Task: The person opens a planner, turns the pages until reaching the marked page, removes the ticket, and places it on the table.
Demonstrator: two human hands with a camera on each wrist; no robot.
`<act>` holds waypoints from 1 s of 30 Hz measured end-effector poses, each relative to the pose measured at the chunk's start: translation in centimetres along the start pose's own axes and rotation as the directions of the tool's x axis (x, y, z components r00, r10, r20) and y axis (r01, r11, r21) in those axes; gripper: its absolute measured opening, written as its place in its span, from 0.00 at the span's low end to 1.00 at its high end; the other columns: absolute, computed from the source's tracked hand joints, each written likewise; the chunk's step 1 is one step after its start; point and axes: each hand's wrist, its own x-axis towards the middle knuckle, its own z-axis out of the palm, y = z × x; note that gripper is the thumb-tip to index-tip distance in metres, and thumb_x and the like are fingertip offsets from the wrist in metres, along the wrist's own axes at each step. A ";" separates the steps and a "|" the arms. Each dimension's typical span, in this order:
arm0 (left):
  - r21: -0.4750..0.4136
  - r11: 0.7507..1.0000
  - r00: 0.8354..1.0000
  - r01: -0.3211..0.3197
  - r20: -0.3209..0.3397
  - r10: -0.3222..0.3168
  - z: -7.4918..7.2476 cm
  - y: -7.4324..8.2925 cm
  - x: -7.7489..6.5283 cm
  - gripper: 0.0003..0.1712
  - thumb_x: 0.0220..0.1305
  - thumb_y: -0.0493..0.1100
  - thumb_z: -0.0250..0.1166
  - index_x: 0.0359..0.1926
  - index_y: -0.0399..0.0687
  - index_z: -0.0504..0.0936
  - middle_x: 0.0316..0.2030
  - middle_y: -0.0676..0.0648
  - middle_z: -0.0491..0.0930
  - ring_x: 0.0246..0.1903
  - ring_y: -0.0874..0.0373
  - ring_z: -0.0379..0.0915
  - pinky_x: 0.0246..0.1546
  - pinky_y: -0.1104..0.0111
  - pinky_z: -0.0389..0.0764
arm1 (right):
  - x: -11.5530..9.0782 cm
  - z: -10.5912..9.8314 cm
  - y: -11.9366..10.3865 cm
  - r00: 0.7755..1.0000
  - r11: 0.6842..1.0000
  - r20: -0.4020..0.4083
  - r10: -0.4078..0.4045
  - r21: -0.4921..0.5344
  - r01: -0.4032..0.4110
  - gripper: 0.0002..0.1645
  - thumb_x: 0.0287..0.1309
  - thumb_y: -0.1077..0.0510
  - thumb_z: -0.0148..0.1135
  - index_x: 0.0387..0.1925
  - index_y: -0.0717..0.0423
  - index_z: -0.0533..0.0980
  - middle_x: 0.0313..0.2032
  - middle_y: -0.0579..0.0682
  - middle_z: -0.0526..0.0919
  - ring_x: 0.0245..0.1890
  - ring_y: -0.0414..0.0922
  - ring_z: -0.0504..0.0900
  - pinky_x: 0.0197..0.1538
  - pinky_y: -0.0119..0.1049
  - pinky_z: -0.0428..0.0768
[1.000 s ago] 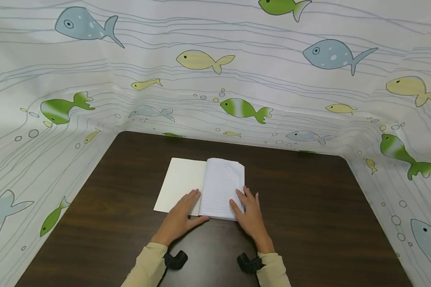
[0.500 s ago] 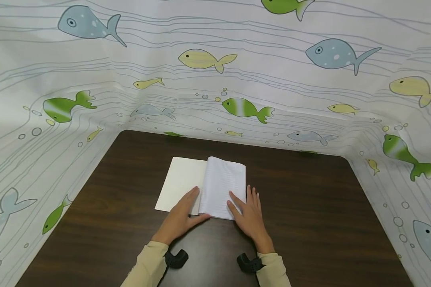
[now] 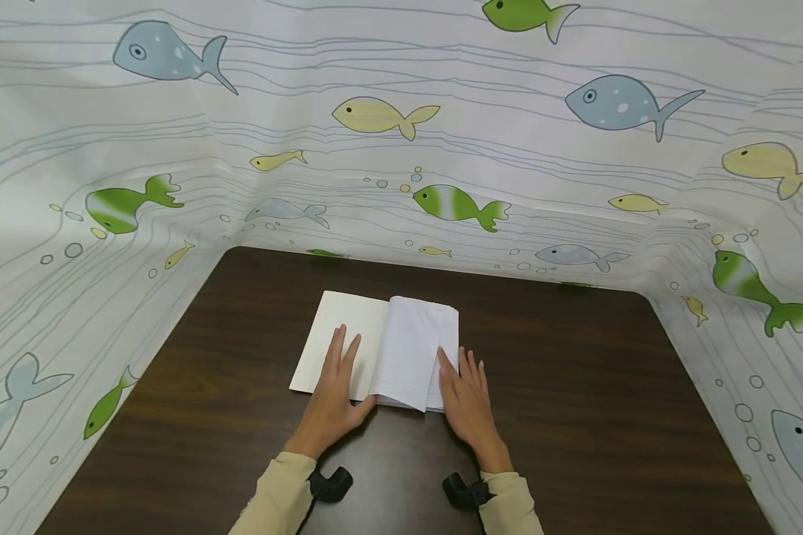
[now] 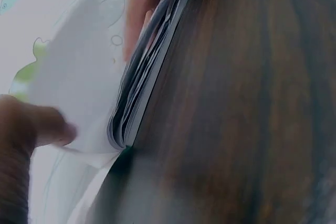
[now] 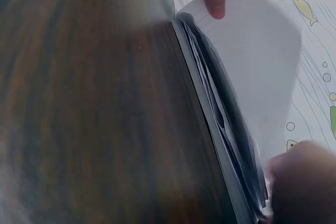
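Note:
An open notebook (image 3: pixel 355 312) lies on the dark table, with a plain cream leaf on the left and white sheets on the right. One page (image 3: pixel 411 349) is partly lifted, its right edge bent away from the stack beneath. My left hand (image 3: pixel 331 397) spreads straight fingers over the cream leaf, thumb by the spine at the lower edge. At the notebook's right edge is my right hand (image 3: pixel 468 405), fingers extended, one fingertip at the lifted page's edge. The left wrist view shows the stacked page ends (image 4: pixel 149 72) side-on; the right wrist view blurs the right thumb (image 5: pixel 302 182).
The brown wooden table (image 3: pixel 575 394) extends around the notebook on all sides. White sheeting (image 3: pixel 388 67) printed with fish encloses its back and sides. A black wrist device (image 3: pixel 331 484) sits at the left cuff, another (image 3: pixel 465 490) at the right.
A page's right edge has come up and shifted left, showing the sheet below. My left hand's fingers have moved up and left, away from the spine. The right fingers have drawn closer together.

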 end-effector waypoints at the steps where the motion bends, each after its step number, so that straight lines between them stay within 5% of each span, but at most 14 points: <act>1: 0.013 1.000 0.999 -0.018 -0.040 0.019 0.0 0.0 0.1 0.65 0.43 0.34 0.80 0.81 0.37 0.54 0.80 0.32 0.45 0.79 0.35 0.42 0.78 0.56 0.51 | 0.0 0.0 0.0 1.000 1.000 -0.003 -0.004 -0.013 0.004 0.32 0.82 0.47 0.42 0.78 0.55 0.62 0.78 0.68 0.54 0.80 0.64 0.48 0.78 0.63 0.39; 5: 0.084 0.995 0.969 -0.052 -0.237 0.070 -0.1 0.2 0.3 0.63 0.34 0.21 0.73 0.77 0.31 0.59 0.77 0.24 0.48 0.77 0.28 0.43 0.79 0.50 0.44 | -0.1 0.0 0.3 1.000 0.997 -0.016 -0.022 -0.068 0.021 0.37 0.79 0.51 0.49 0.79 0.64 0.56 0.77 0.68 0.56 0.79 0.65 0.50 0.78 0.64 0.42; 8: 0.162 0.986 0.945 0.029 -0.327 0.026 -0.3 0.4 0.5 0.60 0.33 0.14 0.66 0.76 0.33 0.63 0.76 0.23 0.48 0.75 0.24 0.44 0.78 0.44 0.45 | -0.1 0.1 0.4 1.000 0.997 -0.016 -0.027 -0.078 0.026 0.40 0.78 0.51 0.52 0.79 0.66 0.54 0.77 0.68 0.56 0.79 0.64 0.51 0.78 0.64 0.42; 10: 0.216 0.972 0.945 0.095 -0.325 -0.020 -0.4 0.4 0.5 0.56 0.39 0.13 0.63 0.75 0.37 0.66 0.77 0.24 0.48 0.75 0.24 0.45 0.77 0.42 0.45 | -0.1 0.1 0.4 0.999 0.997 -0.017 -0.029 -0.077 0.027 0.40 0.77 0.51 0.52 0.79 0.67 0.54 0.77 0.69 0.56 0.79 0.65 0.51 0.78 0.64 0.42; 14: 0.237 0.967 0.979 0.094 -0.198 -0.047 -0.3 0.1 0.3 0.42 0.52 0.16 0.59 0.71 0.38 0.73 0.77 0.30 0.56 0.76 0.32 0.52 0.76 0.42 0.53 | -0.1 0.1 0.3 1.000 0.997 -0.018 -0.025 -0.069 0.024 0.40 0.77 0.51 0.52 0.78 0.69 0.54 0.77 0.69 0.56 0.79 0.65 0.51 0.78 0.63 0.42; 17: 0.126 0.991 0.998 0.037 0.038 -0.042 0.0 0.1 -0.1 0.31 0.67 0.28 0.63 0.71 0.37 0.73 0.75 0.36 0.64 0.75 0.40 0.59 0.74 0.47 0.62 | 0.0 0.1 0.2 0.999 0.999 -0.039 -0.015 -0.034 0.014 0.40 0.77 0.51 0.52 0.78 0.71 0.54 0.77 0.68 0.57 0.79 0.64 0.52 0.78 0.62 0.43; 21: 0.024 0.998 0.943 0.052 0.327 -0.057 0.2 0.5 -0.4 0.29 0.78 0.44 0.60 0.74 0.42 0.71 0.74 0.42 0.68 0.74 0.49 0.62 0.74 0.55 0.64 | 0.1 0.2 0.3 0.997 1.000 -0.080 -0.014 0.019 0.015 0.39 0.78 0.51 0.51 0.78 0.70 0.55 0.76 0.68 0.60 0.78 0.64 0.54 0.78 0.62 0.44; 23: 0.029 0.999 0.925 0.036 0.377 -0.044 0.1 0.7 -0.4 0.29 0.78 0.47 0.60 0.74 0.43 0.71 0.73 0.42 0.69 0.74 0.50 0.63 0.74 0.56 0.63 | 0.2 0.3 0.3 0.996 1.000 -0.092 -0.018 0.024 0.021 0.39 0.77 0.51 0.51 0.78 0.70 0.56 0.75 0.68 0.61 0.78 0.64 0.55 0.78 0.62 0.45; 30: 0.037 0.997 0.922 0.063 0.381 -0.072 0.0 1.4 -0.4 0.38 0.70 0.53 0.70 0.73 0.41 0.72 0.74 0.40 0.67 0.73 0.45 0.64 0.72 0.53 0.67 | 0.0 0.2 0.5 0.995 1.000 -0.095 -0.024 0.018 0.026 0.40 0.76 0.51 0.54 0.77 0.71 0.57 0.75 0.69 0.61 0.78 0.64 0.56 0.78 0.62 0.46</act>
